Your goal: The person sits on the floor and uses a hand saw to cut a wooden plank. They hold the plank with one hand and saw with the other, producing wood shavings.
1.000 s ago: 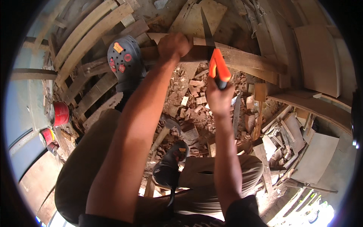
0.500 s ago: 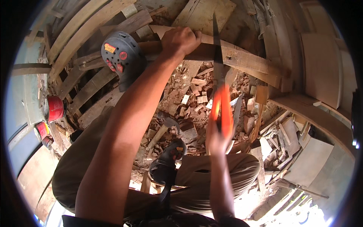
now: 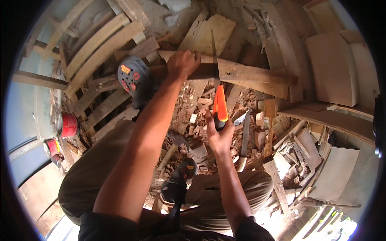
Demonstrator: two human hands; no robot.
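My right hand [image 3: 220, 134] is wrapped round the orange and black handle of a handsaw [image 3: 214, 54]. The saw's blade points away from me and crosses a wooden plank [image 3: 257, 75], with its tip beyond the far edge. To the left of the blade, my left hand [image 3: 183, 63] is closed over the same plank and presses on it. A dark clog [image 3: 134, 75] on my left foot rests against the plank, left of that hand. How deep the blade sits in the wood cannot be made out.
Wood chips and offcuts [image 3: 201, 116] cover the ground below the plank. A hammer [image 3: 171, 152] and a long dark blade [image 3: 245, 132] lie among them. Curved timbers [image 3: 94, 44] are stacked at far left, near red cans [image 3: 68, 124]. Boards [image 3: 331, 172] lean at the right.
My right hand has moved forward, bringing the saw's handle closer to the plank. My left hand keeps its hold on the plank. The whole view has shifted slightly.
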